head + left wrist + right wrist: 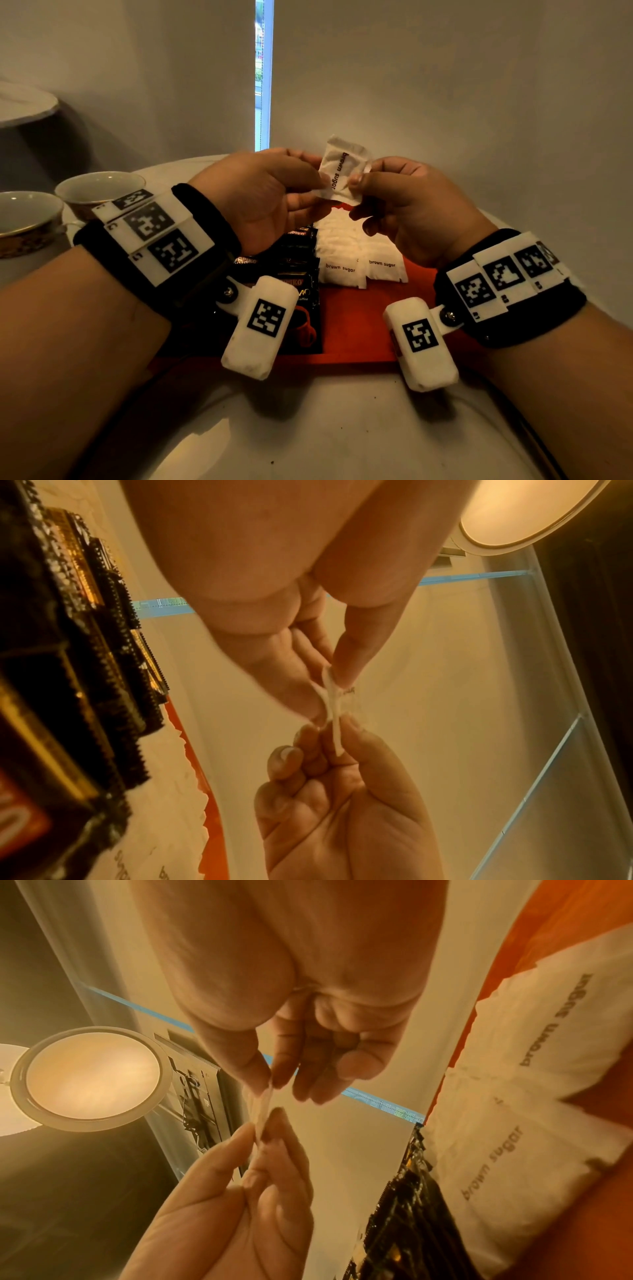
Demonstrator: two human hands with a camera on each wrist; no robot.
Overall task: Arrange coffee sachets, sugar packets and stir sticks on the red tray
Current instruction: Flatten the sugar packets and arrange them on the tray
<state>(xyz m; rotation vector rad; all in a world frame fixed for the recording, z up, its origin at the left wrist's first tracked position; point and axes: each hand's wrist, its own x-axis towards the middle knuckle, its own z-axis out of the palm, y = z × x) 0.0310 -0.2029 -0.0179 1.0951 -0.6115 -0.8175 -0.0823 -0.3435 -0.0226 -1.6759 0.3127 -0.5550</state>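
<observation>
Both hands hold one white "brown sugar" packet up in the air above the far end of the red tray. My left hand pinches its lower left edge; my right hand pinches its right edge. The left wrist view shows the packet edge-on between my left hand and right hand. On the tray lie black coffee sachets in an overlapping row at the left, with white sugar packets beside them on the right. No stir sticks are in view.
Two gold-rimmed cups stand on the white round table at the left. The tray's near right part is bare red. A wall with a narrow window strip rises just behind the table.
</observation>
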